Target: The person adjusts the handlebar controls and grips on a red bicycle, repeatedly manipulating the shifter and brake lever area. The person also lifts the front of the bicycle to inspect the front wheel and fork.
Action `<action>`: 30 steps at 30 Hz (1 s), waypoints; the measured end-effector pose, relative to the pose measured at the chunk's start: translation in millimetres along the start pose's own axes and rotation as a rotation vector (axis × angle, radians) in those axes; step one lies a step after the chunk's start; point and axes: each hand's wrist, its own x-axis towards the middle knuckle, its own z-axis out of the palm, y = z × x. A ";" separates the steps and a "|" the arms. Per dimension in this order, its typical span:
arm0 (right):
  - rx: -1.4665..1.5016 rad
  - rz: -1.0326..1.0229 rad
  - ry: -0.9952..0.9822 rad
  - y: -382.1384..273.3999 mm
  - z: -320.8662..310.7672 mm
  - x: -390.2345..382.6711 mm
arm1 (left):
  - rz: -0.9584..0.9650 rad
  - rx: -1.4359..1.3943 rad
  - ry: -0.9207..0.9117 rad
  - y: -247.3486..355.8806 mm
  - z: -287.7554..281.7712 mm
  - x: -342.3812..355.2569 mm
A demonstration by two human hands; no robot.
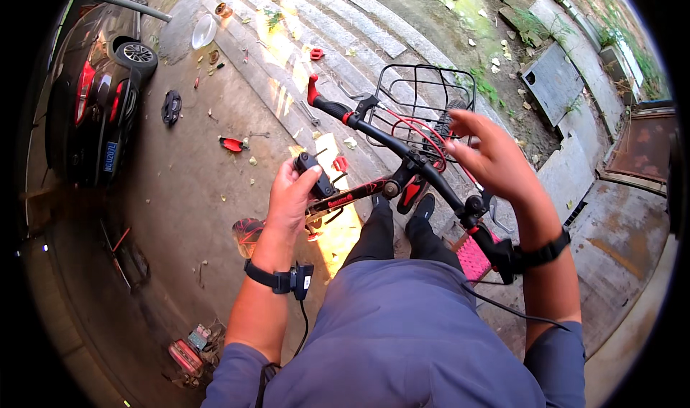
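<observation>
My left hand point(289, 192) is closed around a black folding hex key tool point(323, 179), its thumb on top, with several thin keys sticking out. It hovers just above the bicycle's black and red frame tube point(353, 195). Above the right half of the black handlebar point(394, 143), my right hand point(497, 155) is raised with its fingers apart and holds nothing visible. Beneath and beyond that hand are red cables point(411, 120), the front wheel point(443, 126) and a black wire basket point(424, 66). A red-ended grip point(330, 108) sits at the handlebar's left end.
On the concrete at left lie a red and black part point(231, 145), a black oval object point(171, 108) and a clear plastic bowl point(204, 32). Stone steps point(338, 20) run beyond the bicycle. A dark car point(97, 99) stands far left; a pink perforated item point(472, 258) lies by my feet.
</observation>
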 end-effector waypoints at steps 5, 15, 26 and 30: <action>0.135 0.047 -0.240 12.4 50.3 101.4 | 0.052 0.065 -0.114 20.8 10.8 32.5; 0.449 0.364 -0.364 36.7 111.5 172.3 | -0.023 0.099 -0.223 31.4 40.9 95.0; 0.606 0.435 -0.469 49.1 124.2 185.9 | -0.040 0.187 -0.193 37.1 55.5 105.9; 0.632 0.417 -0.482 53.2 127.0 187.2 | -0.034 0.180 -0.188 32.5 56.6 110.3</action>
